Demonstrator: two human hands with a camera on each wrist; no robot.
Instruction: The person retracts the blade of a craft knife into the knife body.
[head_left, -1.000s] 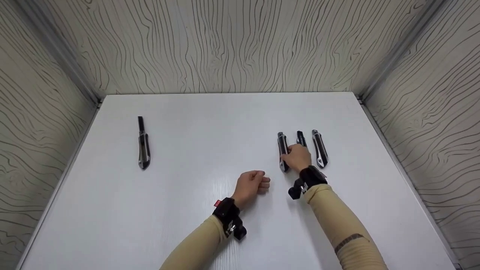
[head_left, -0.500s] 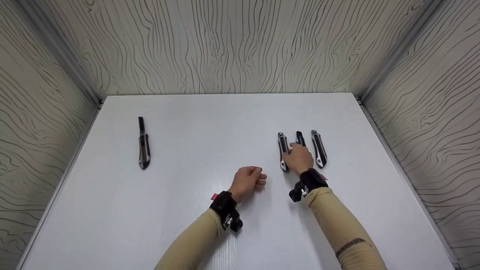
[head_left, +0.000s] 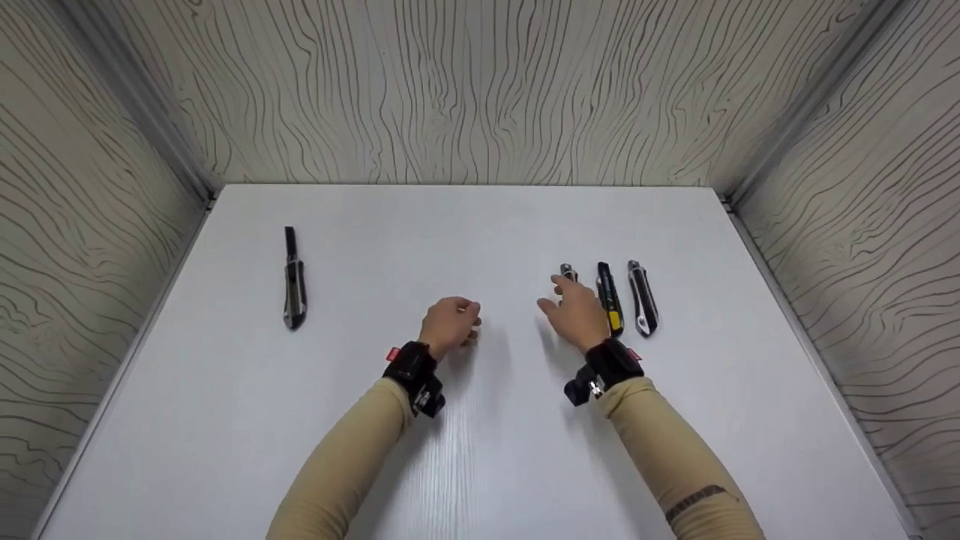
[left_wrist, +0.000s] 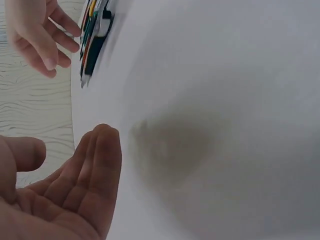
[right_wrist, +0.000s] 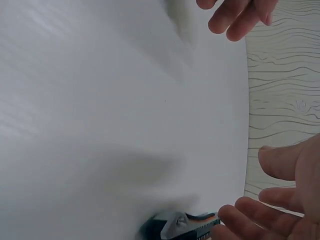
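Note:
My left hand [head_left: 448,326] hovers over the middle of the white table, fingers loosely bent and nothing in them; the left wrist view shows its thumb apart from the fingers. My right hand [head_left: 576,313] is above the table with thumb and fingers spread, holding nothing. It covers most of a grey-and-black utility knife [head_left: 568,271] in the head view. To its right lie a black utility knife with a yellow end [head_left: 610,300] and another grey-and-black utility knife [head_left: 643,298], side by side. A further utility knife [head_left: 295,289], its dark blade part extended, lies alone at the left.
The white table [head_left: 420,225] is enclosed by wood-grain patterned panels [head_left: 465,97] at the back and both sides. Grey metal posts [head_left: 142,105] stand in the corners. Black wrist cameras [head_left: 412,367] are strapped to both wrists.
My right hand has come off the black-and-yellow knife and shifted left and slightly up, its fingers spreading. My left hand has moved left and away from me. The knives stay in place.

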